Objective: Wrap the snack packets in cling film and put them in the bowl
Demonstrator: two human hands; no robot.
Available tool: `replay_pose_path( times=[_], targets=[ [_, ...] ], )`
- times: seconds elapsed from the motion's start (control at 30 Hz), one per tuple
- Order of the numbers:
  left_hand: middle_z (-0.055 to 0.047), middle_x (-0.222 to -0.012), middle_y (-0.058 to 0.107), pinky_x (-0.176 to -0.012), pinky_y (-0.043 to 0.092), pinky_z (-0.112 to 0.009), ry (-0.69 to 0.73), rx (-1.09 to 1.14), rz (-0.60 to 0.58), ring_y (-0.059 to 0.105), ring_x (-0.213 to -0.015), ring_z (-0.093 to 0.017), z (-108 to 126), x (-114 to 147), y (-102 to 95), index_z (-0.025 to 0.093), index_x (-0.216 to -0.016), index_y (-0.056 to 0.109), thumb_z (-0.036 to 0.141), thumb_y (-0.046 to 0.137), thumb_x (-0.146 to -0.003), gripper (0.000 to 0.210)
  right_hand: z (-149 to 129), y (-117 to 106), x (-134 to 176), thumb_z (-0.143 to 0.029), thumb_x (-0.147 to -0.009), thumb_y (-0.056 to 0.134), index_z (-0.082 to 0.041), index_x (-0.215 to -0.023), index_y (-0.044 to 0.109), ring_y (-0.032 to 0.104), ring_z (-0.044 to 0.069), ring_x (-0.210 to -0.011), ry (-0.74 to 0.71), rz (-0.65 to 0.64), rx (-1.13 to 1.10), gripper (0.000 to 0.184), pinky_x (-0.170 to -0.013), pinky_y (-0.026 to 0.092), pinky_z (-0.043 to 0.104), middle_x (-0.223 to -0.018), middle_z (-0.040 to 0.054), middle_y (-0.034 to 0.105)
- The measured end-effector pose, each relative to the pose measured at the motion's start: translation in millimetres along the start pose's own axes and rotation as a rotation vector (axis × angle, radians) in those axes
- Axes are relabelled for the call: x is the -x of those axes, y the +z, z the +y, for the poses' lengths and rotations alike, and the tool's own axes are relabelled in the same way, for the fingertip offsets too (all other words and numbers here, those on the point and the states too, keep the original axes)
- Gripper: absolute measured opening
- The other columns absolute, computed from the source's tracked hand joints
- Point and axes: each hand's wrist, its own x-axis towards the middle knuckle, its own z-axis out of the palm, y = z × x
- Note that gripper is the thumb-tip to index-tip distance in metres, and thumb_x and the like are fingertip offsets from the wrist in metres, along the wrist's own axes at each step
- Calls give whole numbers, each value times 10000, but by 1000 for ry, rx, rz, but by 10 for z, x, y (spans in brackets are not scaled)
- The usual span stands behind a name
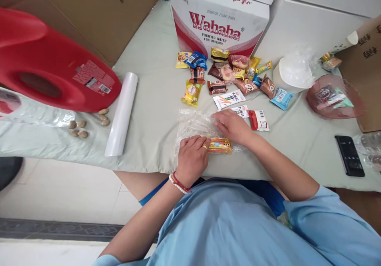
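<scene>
A clear plastic bag point(193, 124) lies spread near the table's front edge. Inside or under its film is a yellow-and-orange packaged snack point(220, 145); which of the two I cannot tell. My left hand point(193, 153) rests flat over the snack's left end and the bag, fingers stretched out. Above the snack's right part, my right hand point(233, 127) touches the bag's right side with fingers loosely bent and thumb apart. Just beyond it lie white snack packets point(229, 98) and a red-and-white packet point(258, 120).
Several wrapped snacks point(220, 75) are heaped before a Wahaha carton point(220, 24). On the left are a white roll point(122, 115), a red jug point(53, 60) and several nuts point(81, 124). To the right stand a white bowl point(287, 77), a pink dish point(353, 99) and a phone point(349, 155).
</scene>
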Motion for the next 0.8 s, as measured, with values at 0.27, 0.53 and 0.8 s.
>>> replay_pose_path(
  times=[0.27,0.53,0.8],
  targets=[
    [-57,-1138,789,-913,398,-447,-58,-24,-11,612,-1160,-284,16,-8,10,208,-1195,725,165,596,-990,246,71,-32,-539,-220,-964,618,-119,-1105,755,595,326,-1124,126,-189,211,221,-930,425,365,-1024,152,750],
    [-83,-1108,773,-787,407,-450,-167,-20,-15,589,-1002,-285,54,15,74,244,-1125,752,198,571,-1001,224,-254,-239,207,-211,-1036,472,-180,-1239,724,613,198,-847,-134,-168,14,325,-730,405,283,-955,72,668],
    [-89,-1109,721,-993,507,-453,-419,267,323,616,-1104,-249,-146,203,121,236,-998,716,197,565,-960,160,-377,183,617,-131,-1037,465,-357,-1563,521,621,227,-972,-147,-271,216,575,-694,426,288,-1105,75,678]
  ],
)
